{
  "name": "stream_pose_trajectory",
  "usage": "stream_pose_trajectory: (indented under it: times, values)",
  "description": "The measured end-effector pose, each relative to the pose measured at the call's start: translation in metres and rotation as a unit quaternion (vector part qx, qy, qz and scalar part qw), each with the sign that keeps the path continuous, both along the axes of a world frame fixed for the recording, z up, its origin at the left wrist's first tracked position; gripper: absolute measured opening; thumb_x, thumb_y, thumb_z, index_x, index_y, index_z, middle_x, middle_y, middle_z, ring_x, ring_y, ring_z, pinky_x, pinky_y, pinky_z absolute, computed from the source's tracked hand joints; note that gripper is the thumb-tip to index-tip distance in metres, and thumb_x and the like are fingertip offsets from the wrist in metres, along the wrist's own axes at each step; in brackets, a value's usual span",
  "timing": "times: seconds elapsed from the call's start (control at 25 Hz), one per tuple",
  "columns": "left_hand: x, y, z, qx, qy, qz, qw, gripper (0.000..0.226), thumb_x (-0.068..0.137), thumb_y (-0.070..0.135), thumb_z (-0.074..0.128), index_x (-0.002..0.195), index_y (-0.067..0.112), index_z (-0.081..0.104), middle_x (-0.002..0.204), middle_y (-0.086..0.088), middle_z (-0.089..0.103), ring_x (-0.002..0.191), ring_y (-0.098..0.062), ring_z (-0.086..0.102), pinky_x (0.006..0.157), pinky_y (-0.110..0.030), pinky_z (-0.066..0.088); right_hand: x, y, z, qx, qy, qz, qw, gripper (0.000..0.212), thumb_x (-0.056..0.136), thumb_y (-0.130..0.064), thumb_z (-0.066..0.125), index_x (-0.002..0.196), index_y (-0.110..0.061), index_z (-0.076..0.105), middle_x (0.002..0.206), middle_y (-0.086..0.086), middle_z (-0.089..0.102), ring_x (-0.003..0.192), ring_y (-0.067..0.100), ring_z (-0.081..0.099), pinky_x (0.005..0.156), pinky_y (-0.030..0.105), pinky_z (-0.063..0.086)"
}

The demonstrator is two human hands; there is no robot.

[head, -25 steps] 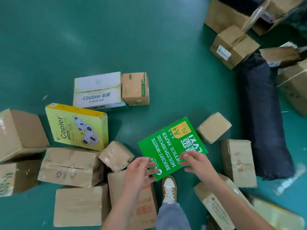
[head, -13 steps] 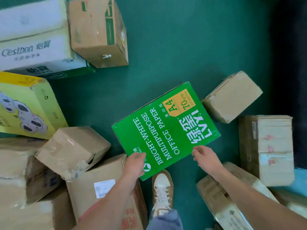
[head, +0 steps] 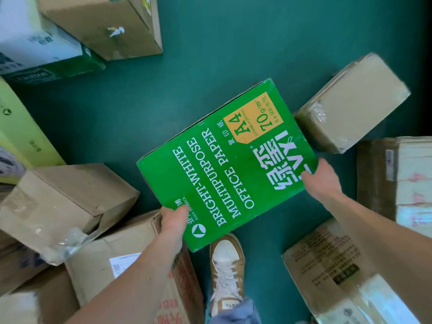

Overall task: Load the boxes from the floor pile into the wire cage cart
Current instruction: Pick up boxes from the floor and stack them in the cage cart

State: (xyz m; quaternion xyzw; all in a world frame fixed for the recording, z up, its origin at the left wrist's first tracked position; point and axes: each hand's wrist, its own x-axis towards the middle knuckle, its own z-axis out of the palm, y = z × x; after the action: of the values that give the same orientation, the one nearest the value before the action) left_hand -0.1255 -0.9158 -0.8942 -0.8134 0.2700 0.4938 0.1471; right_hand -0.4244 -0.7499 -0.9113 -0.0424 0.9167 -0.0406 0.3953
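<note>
A green box of A4 office paper (head: 224,164) fills the middle of the view, over the teal floor. My left hand (head: 174,218) grips its near left corner, thumb on the top face. My right hand (head: 321,181) grips its near right corner, thumb on top, fingers hidden behind the edge. Whether the box still touches the floor I cannot tell. The wire cage cart is out of view.
Brown cartons ring the green box: one at the right (head: 350,104), one at the left (head: 63,206), one under my left arm (head: 131,260), one at the bottom right (head: 339,272). A white and green box (head: 44,52) lies top left. My shoe (head: 225,265) stands below the box.
The view has closed in on the green box. Both hands have gone from resting on its near edge to gripping its two near corners.
</note>
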Motion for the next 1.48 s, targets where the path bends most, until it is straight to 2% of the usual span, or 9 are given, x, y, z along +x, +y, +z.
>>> stream_pose_trajectory:
  times: [0.2, 0.32, 0.4, 0.48, 0.56, 0.8, 1.04, 1.2, 1.48]
  values:
    - [0.005, 0.002, -0.004, 0.01, -0.011, -0.013, 1.0, 0.093, 0.093, 0.027, 0.065, 0.161, 0.021, 0.002, 0.162, -0.011, 0.028, 0.142, -0.036, 0.036, 0.116, -0.051, 0.029, -0.01, 0.005, 0.002, 0.028, -0.031, 0.021, 0.999, 0.055, 0.092, -0.042, 0.057, 0.133, -0.008, 0.048, 0.124, 0.02, 0.054, 0.11, 0.041, 0.056, 0.094, 0.05, 0.051]
    - [0.013, -0.002, 0.01, 0.01, -0.023, -0.052, 0.998, 0.067, 0.088, 0.043, 0.064, 0.144, 0.012, 0.042, 0.143, -0.013, 0.05, 0.121, -0.037, 0.053, 0.106, -0.047, 0.041, -0.028, 0.017, 0.026, 0.023, -0.029, 0.006, 0.999, 0.066, 0.095, -0.062, 0.05, 0.137, -0.012, 0.048, 0.131, 0.018, 0.054, 0.117, 0.039, 0.054, 0.098, 0.047, 0.047]
    - [0.01, -0.009, 0.032, -0.013, -0.015, -0.076, 0.997, 0.043, 0.088, 0.044, 0.062, 0.114, 0.01, 0.059, 0.121, -0.008, 0.06, 0.104, -0.032, 0.058, 0.097, -0.042, 0.047, -0.043, 0.026, 0.048, -0.044, -0.052, -0.1, 0.993, 0.053, 0.095, -0.061, 0.053, 0.123, -0.016, 0.057, 0.124, 0.01, 0.063, 0.108, 0.031, 0.06, 0.096, 0.043, 0.048]
    - [0.009, -0.026, 0.056, -0.043, 0.01, -0.11, 0.993, 0.045, 0.075, 0.051, 0.063, 0.099, 0.013, 0.067, 0.111, -0.008, 0.066, 0.103, -0.031, 0.062, 0.099, -0.044, 0.051, -0.053, 0.029, 0.078, -0.09, -0.092, -0.204, 0.971, 0.044, 0.093, -0.059, 0.058, 0.111, -0.018, 0.059, 0.112, 0.008, 0.068, 0.097, 0.027, 0.067, 0.09, 0.045, 0.055]
    - [0.01, -0.046, 0.078, -0.044, 0.04, -0.123, 0.991, 0.051, 0.063, 0.057, 0.064, 0.102, 0.024, 0.071, 0.115, -0.007, 0.069, 0.105, -0.031, 0.066, 0.099, -0.049, 0.054, -0.055, 0.029, 0.105, -0.085, -0.127, -0.243, 0.958, 0.046, 0.093, -0.059, 0.058, 0.112, -0.018, 0.057, 0.106, 0.007, 0.069, 0.091, 0.026, 0.07, 0.083, 0.046, 0.059]
    - [0.0, -0.101, 0.205, -0.036, 0.116, -0.182, 0.976, 0.019, 0.097, 0.029, 0.065, 0.113, 0.038, 0.062, 0.104, -0.001, 0.074, 0.095, -0.028, 0.072, 0.092, -0.045, 0.057, -0.014, 0.039, 0.209, -0.086, -0.118, -0.272, 0.951, 0.048, 0.096, -0.06, 0.054, 0.111, -0.014, 0.056, 0.101, 0.011, 0.07, 0.086, 0.031, 0.073, 0.08, 0.051, 0.061]
    - [0.026, -0.108, 0.324, -0.03, 0.09, -0.233, 0.968, 0.043, 0.09, 0.058, 0.064, 0.113, 0.022, 0.068, 0.101, -0.006, 0.074, 0.09, -0.031, 0.072, 0.091, -0.048, 0.057, 0.072, 0.081, 0.322, -0.11, -0.125, -0.352, 0.921, 0.043, 0.102, -0.052, 0.048, 0.119, -0.013, 0.052, 0.102, 0.012, 0.07, 0.087, 0.03, 0.071, 0.075, 0.042, 0.058]
    - [0.033, -0.093, 0.395, -0.103, 0.04, -0.417, 0.902, 0.07, 0.092, 0.069, 0.052, 0.119, 0.006, 0.068, 0.114, -0.02, 0.069, 0.103, -0.035, 0.065, 0.086, -0.038, 0.049, 0.126, 0.128, 0.399, -0.117, -0.094, -0.366, 0.918, 0.052, 0.102, -0.055, 0.046, 0.121, -0.008, 0.058, 0.113, 0.015, 0.068, 0.098, 0.03, 0.067, 0.086, 0.042, 0.054]
    - [0.043, -0.01, 0.538, -0.135, 0.078, -0.582, 0.798, 0.062, 0.095, 0.066, 0.049, 0.094, 0.007, 0.063, 0.112, -0.016, 0.067, 0.088, -0.028, 0.058, 0.082, -0.034, 0.045, 0.25, 0.241, 0.586, -0.12, -0.001, -0.391, 0.913, 0.052, 0.109, -0.037, 0.037, 0.127, 0.008, 0.056, 0.117, 0.021, 0.059, 0.114, 0.037, 0.056, 0.096, 0.037, 0.041]
